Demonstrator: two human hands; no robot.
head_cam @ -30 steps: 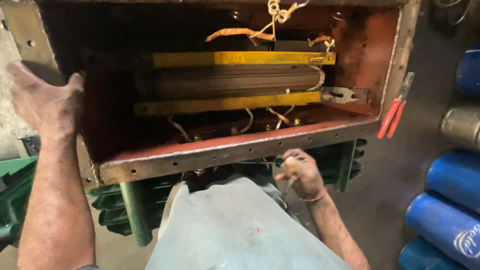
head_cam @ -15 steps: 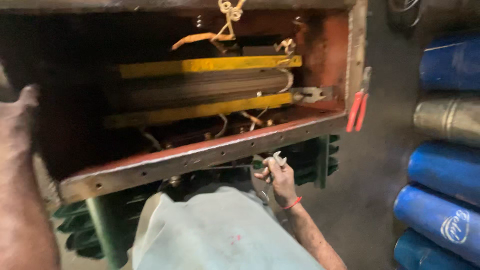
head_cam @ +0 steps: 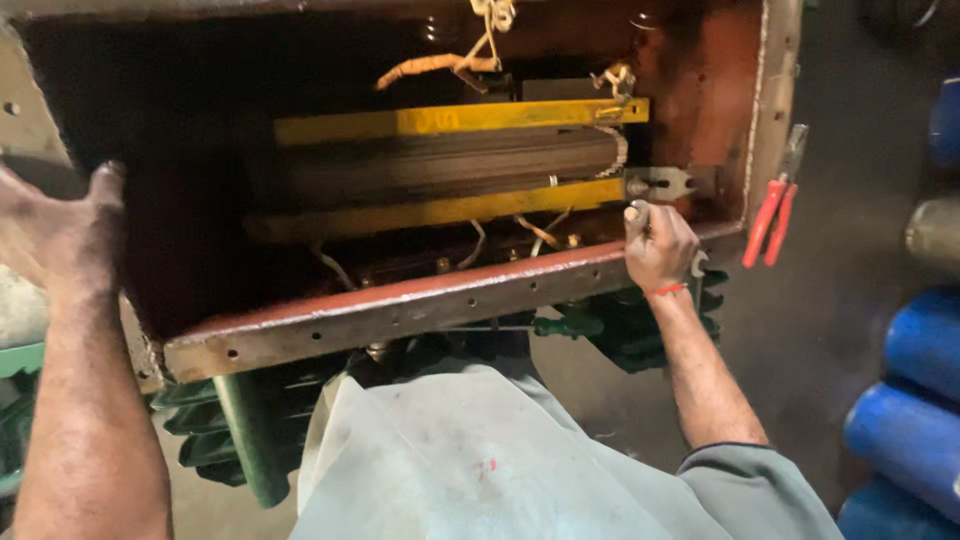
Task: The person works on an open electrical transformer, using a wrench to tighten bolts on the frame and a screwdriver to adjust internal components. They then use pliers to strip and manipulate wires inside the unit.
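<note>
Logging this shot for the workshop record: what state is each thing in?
Metal tank: open on top, core inside.
Red-handled pliers: hanging on the tank's right rim.
Left hand: open, resting on the left rim.
Right hand: closed around a metal tool at the front rim.

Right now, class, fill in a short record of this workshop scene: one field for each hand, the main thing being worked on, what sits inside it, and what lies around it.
left hand: left hand open, spread against the left wall of the box
right hand: right hand closed around a metal tool at the front rim, near a metal bracket
main thing: rusty red metal box, open on top
inside: ribbed grey core between two yellow bars, with wires above
nearby: red-handled pliers on the right rim; blue drums at right; green fins below
</note>
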